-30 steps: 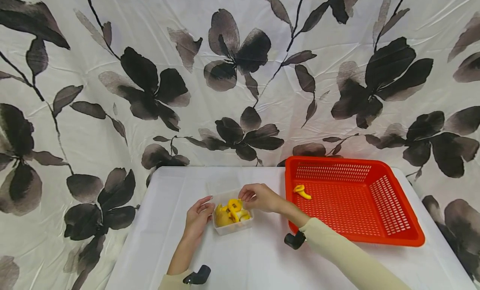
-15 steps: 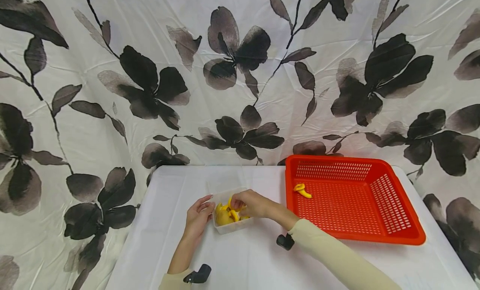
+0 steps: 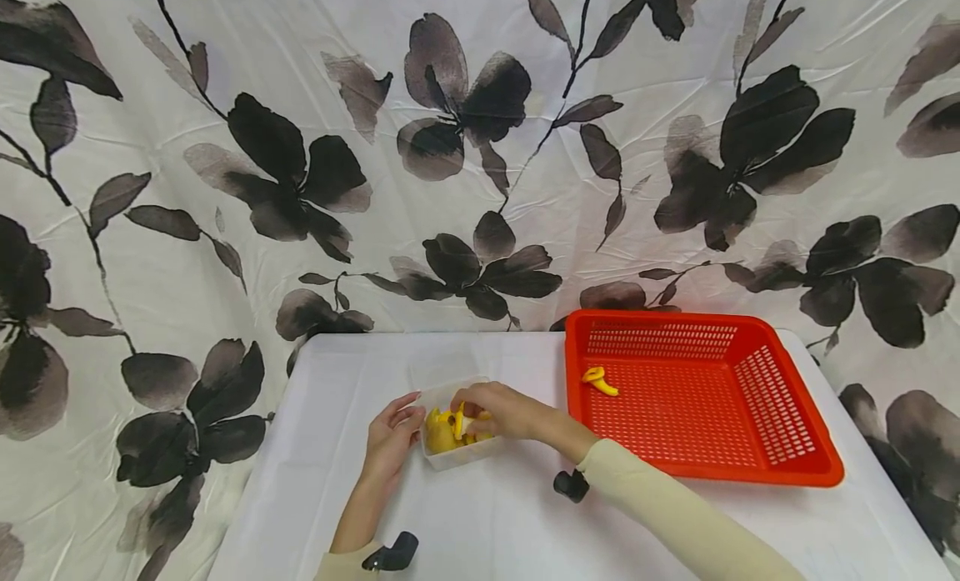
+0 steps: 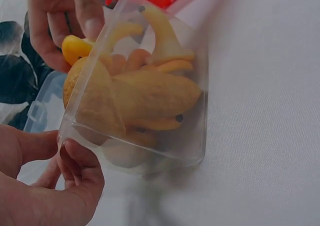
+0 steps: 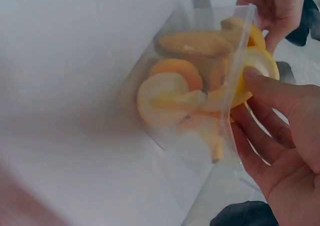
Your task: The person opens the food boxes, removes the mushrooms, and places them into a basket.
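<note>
A clear plastic box stands on the white table, filled with several yellow mushroom-shaped pieces and a plump, rough-skinned one. At its left side, my left hand pinches the rim between thumb and fingers. My right hand reaches over the open top from the right. Its thumb and fingers pinch a yellow mushroom-shaped piece with a round rim and a pale inside, right at the box mouth. In the head view, the right hand hides part of the contents.
A red perforated basket sits at the right of the table, with one yellow trumpet-shaped piece at its left inside. Behind the box lies a clear lid. A flower-print cloth hangs along the table's back edge.
My right hand has moved left from the box's right rim into its mouth and taken hold of a yellow mushroom-shaped piece. The left hand keeps its place on the rim.
</note>
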A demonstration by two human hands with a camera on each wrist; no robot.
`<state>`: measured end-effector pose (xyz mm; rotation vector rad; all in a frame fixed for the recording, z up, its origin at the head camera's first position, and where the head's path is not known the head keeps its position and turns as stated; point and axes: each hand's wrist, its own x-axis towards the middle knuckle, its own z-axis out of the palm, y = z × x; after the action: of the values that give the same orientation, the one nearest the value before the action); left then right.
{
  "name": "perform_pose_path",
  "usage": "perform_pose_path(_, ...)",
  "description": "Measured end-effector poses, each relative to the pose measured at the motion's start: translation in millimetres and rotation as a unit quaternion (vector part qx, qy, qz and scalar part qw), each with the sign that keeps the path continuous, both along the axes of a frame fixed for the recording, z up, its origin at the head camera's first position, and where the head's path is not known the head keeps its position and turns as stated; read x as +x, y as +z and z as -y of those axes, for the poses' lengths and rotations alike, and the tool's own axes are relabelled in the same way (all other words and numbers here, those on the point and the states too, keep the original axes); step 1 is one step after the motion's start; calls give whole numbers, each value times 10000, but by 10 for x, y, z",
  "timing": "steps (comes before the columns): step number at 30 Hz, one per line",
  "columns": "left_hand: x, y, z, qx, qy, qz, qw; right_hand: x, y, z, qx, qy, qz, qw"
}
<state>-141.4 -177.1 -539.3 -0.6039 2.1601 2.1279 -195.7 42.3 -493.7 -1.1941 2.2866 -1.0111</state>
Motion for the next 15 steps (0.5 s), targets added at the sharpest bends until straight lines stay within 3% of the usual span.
perform_pose_path(4, 1, -3, -6, -18, 6, 31, 10000, -35, 37, -61, -370, -99, 235, 9990)
perform_pose_path(15, 6, 6, -8, -62, -10, 78, 9999, -114, 134, -388, -721, -1005, 946, 9878)
